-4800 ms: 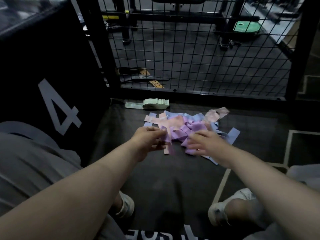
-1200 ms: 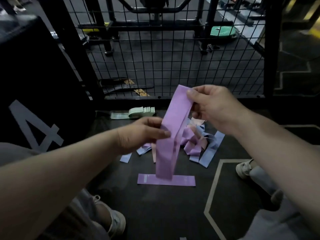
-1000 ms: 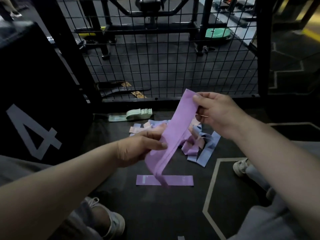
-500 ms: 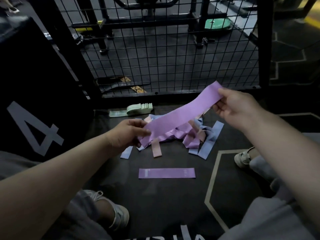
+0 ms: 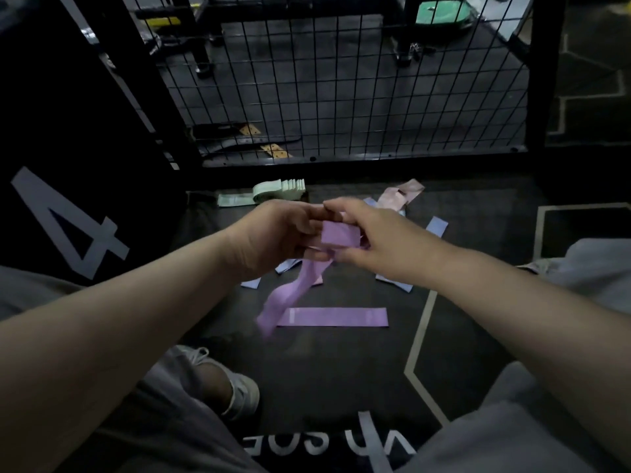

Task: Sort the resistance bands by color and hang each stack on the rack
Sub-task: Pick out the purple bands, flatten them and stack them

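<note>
**Held band** (image 5: 339,235): purple, gripped between both hands above the floor (image 5: 341,370). The left hand (image 5: 280,240) has its fingers curled round one side of a short fold. The right hand (image 5: 375,244) pinches the same fold from the other side, thumb and fingers closed on it. The two hands meet at the fingertips. The free tail hangs down and to the left, blurred, with its tip over the left end of the flat band (image 5: 333,317).

Judgement: the held band is being doubled to match the flat band, which lies straight and apart as the start of a purple stack.

**Green stack** (image 5: 280,191): folded bands lined up at the foot of the mesh (image 5: 341,80), sorted but not hung.

**Pile** (image 5: 399,196): pink and blue bands, unsorted, largely hidden behind the hands.

**Containers:** none holds bands. The box (image 5: 68,148) marked 4 shows only closed sides, so its contents cannot be told. No band hangs on the mesh, and whether the mesh is the rack cannot be told.
</note>
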`<action>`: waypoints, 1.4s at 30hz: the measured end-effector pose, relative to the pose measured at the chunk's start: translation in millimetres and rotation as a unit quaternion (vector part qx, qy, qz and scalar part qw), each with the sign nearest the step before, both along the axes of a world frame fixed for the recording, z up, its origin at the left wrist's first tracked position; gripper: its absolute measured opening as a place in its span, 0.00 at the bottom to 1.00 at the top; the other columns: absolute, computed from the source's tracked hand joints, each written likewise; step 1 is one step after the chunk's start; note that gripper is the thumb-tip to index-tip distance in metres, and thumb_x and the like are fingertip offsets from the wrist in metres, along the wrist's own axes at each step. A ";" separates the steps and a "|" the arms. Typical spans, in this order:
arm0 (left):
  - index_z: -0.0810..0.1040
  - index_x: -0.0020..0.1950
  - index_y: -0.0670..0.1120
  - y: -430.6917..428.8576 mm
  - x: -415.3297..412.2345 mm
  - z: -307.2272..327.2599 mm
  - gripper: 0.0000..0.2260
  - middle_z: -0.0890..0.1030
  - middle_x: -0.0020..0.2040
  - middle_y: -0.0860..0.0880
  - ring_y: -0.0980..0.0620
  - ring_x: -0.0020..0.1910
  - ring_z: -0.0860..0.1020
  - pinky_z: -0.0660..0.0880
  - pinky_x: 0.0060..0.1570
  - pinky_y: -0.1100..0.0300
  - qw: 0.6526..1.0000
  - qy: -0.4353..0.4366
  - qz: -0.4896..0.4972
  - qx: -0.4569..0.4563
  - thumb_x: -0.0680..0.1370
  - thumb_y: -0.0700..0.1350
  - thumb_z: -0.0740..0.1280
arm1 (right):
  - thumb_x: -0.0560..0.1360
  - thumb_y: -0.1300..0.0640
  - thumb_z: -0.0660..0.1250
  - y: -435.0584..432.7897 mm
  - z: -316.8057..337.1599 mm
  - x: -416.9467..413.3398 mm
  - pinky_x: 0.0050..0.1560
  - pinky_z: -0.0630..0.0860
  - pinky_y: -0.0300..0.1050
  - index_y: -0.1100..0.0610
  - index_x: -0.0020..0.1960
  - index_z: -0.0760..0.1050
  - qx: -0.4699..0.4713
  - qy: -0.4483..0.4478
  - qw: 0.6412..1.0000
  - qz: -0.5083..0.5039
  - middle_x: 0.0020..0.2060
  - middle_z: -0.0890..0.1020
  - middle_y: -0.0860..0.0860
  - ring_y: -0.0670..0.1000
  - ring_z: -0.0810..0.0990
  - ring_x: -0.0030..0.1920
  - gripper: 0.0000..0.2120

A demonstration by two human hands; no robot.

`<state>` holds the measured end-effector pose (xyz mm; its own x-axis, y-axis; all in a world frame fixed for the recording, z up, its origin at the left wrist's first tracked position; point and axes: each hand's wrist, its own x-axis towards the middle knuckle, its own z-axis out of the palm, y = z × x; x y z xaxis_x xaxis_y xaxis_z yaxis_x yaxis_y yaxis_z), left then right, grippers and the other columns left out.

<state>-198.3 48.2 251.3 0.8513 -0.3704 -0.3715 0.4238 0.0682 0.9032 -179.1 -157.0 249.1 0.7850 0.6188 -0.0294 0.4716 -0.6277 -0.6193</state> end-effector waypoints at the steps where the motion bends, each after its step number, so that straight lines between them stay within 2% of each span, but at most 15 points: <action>1: 0.78 0.65 0.37 1.1 0.2 1.8 0.26 0.82 0.60 0.37 0.37 0.57 0.80 0.76 0.62 0.45 0.999 0.019 -0.026 -0.021 0.71 0.32 0.51 | 0.78 0.50 0.70 0.8 -2.6 1.9 0.58 0.78 0.49 0.40 0.72 0.66 0.011 -0.017 1.000 -0.017 0.60 0.79 0.45 0.46 0.79 0.58 0.26; 4: 0.80 0.62 0.39 1.9 3.0 2.0 0.27 0.82 0.60 0.37 0.38 0.59 0.81 0.76 0.57 0.50 0.998 0.016 -0.055 -0.001 0.68 0.33 0.52 | 0.82 0.55 0.66 -0.1 -2.7 6.7 0.47 0.77 0.41 0.46 0.63 0.79 0.097 0.005 0.994 -0.053 0.45 0.83 0.41 0.39 0.80 0.43 0.11; 6: 0.80 0.59 0.40 -0.1 4.0 -1.2 0.23 0.85 0.53 0.40 0.41 0.51 0.82 0.74 0.51 0.51 0.999 0.021 -0.026 0.022 0.68 0.32 0.56 | 0.83 0.56 0.65 -0.9 1.7 9.3 0.42 0.79 0.44 0.50 0.57 0.81 0.122 0.021 0.990 -0.074 0.40 0.83 0.43 0.40 0.81 0.38 0.08; 9: 0.81 0.48 0.45 -1.4 5.0 -9.7 0.15 0.82 0.39 0.52 0.54 0.39 0.78 0.69 0.44 0.57 0.994 -0.031 -0.001 0.102 0.66 0.34 0.63 | 0.83 0.58 0.64 -1.2 8.5 11.7 0.36 0.80 0.45 0.53 0.53 0.81 0.157 0.107 0.977 -0.093 0.38 0.83 0.48 0.43 0.80 0.33 0.07; 11: 0.81 0.47 0.43 -1.8 4.4 -15.4 0.11 0.82 0.37 0.54 0.59 0.38 0.78 0.71 0.44 0.63 0.990 -0.071 -0.017 0.121 0.68 0.33 0.66 | 0.82 0.58 0.65 -2.1 12.6 12.9 0.35 0.77 0.39 0.53 0.52 0.81 0.207 0.150 0.958 -0.128 0.38 0.83 0.49 0.43 0.80 0.34 0.06; 14: 0.79 0.50 0.36 -1.1 3.5 -20.3 0.12 0.82 0.40 0.51 0.58 0.41 0.79 0.73 0.44 0.69 0.994 -0.086 -0.018 0.068 0.67 0.35 0.67 | 0.82 0.59 0.66 -5.6 20.1 15.7 0.38 0.79 0.39 0.58 0.54 0.81 0.275 0.200 0.925 -0.167 0.42 0.84 0.52 0.46 0.82 0.39 0.06; 17: 0.77 0.52 0.34 -1.9 2.5 -21.2 0.13 0.81 0.45 0.46 0.53 0.46 0.79 0.75 0.48 0.65 0.995 -0.092 -0.011 0.035 0.69 0.36 0.68 | 0.82 0.60 0.65 -9.9 25.2 17.1 0.37 0.81 0.41 0.64 0.57 0.79 0.322 0.269 0.890 -0.179 0.42 0.83 0.56 0.51 0.82 0.40 0.09; 20: 0.78 0.49 0.39 -1.0 0.3 -19.0 0.08 0.82 0.42 0.48 0.54 0.42 0.80 0.76 0.46 0.64 0.997 -0.069 -0.020 0.025 0.70 0.37 0.70 | 0.82 0.59 0.64 -12.4 27.0 18.5 0.40 0.83 0.44 0.65 0.57 0.79 0.341 0.296 0.868 -0.208 0.44 0.82 0.59 0.56 0.82 0.42 0.10; 26: 0.78 0.43 0.42 7.3 -3.8 -22.8 0.05 0.77 0.39 0.48 0.53 0.38 0.75 0.70 0.38 0.61 0.989 -0.039 -0.084 0.119 0.77 0.36 0.71 | 0.83 0.58 0.63 -17.6 26.0 25.4 0.37 0.81 0.43 0.62 0.58 0.77 0.372 0.313 0.828 -0.278 0.47 0.82 0.58 0.55 0.83 0.44 0.09; 28: 0.80 0.46 0.43 7.0 -6.0 -23.6 0.03 0.80 0.41 0.48 0.52 0.42 0.77 0.74 0.43 0.60 0.989 -0.037 -0.087 0.115 0.77 0.36 0.71 | 0.83 0.57 0.63 -19.5 26.5 25.1 0.36 0.80 0.43 0.62 0.58 0.78 0.364 0.293 0.840 -0.276 0.47 0.82 0.58 0.55 0.83 0.43 0.10; 31: 0.77 0.61 0.38 -3.9 -7.1 -17.8 0.13 0.83 0.51 0.50 0.54 0.52 0.81 0.77 0.49 0.64 0.991 -0.102 -0.036 0.080 0.77 0.35 0.71 | 0.82 0.58 0.66 -19.3 26.2 18.3 0.39 0.81 0.43 0.58 0.54 0.81 0.287 0.205 0.913 -0.206 0.45 0.85 0.53 0.51 0.84 0.43 0.06; 34: 0.77 0.62 0.38 -13.7 -5.5 -7.3 0.17 0.84 0.54 0.44 0.47 0.54 0.83 0.80 0.54 0.55 0.978 -0.178 0.010 0.104 0.76 0.41 0.74 | 0.79 0.58 0.71 -10.7 23.1 7.4 0.39 0.82 0.47 0.54 0.52 0.80 0.214 0.139 0.960 -0.112 0.42 0.86 0.54 0.49 0.85 0.39 0.03; 37: 0.81 0.48 0.43 -16.6 -3.8 -8.1 0.06 0.85 0.44 0.43 0.43 0.45 0.85 0.82 0.50 0.45 0.945 -0.245 0.040 0.214 0.75 0.43 0.76 | 0.76 0.53 0.75 -3.8 16.3 4.0 0.41 0.81 0.49 0.53 0.54 0.74 0.199 0.098 0.968 -0.121 0.38 0.86 0.53 0.49 0.85 0.38 0.12; 40: 0.79 0.42 0.44 -18.2 -3.5 -8.8 0.07 0.84 0.38 0.48 0.53 0.37 0.82 0.79 0.41 0.56 0.930 -0.268 0.087 0.237 0.77 0.36 0.72 | 0.71 0.45 0.76 -3.6 14.8 0.4 0.52 0.83 0.52 0.54 0.61 0.69 0.231 0.150 0.952 -0.132 0.47 0.84 0.55 0.53 0.85 0.50 0.26; 42: 0.79 0.44 0.39 -16.2 -1.8 -2.6 0.04 0.83 0.38 0.45 0.51 0.37 0.80 0.78 0.40 0.57 0.940 -0.252 0.103 0.204 0.77 0.33 0.71 | 0.66 0.46 0.76 -3.4 11.4 -3.6 0.57 0.82 0.51 0.55 0.69 0.64 0.243 0.235 0.936 -0.103 0.53 0.84 0.54 0.50 0.84 0.54 0.37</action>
<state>-200.2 32.1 248.7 0.9955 -0.0923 0.0232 -0.0494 -0.2928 0.9549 -182.7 -160.4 260.4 0.8601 0.4857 -0.1563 -0.0245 -0.2668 -0.9635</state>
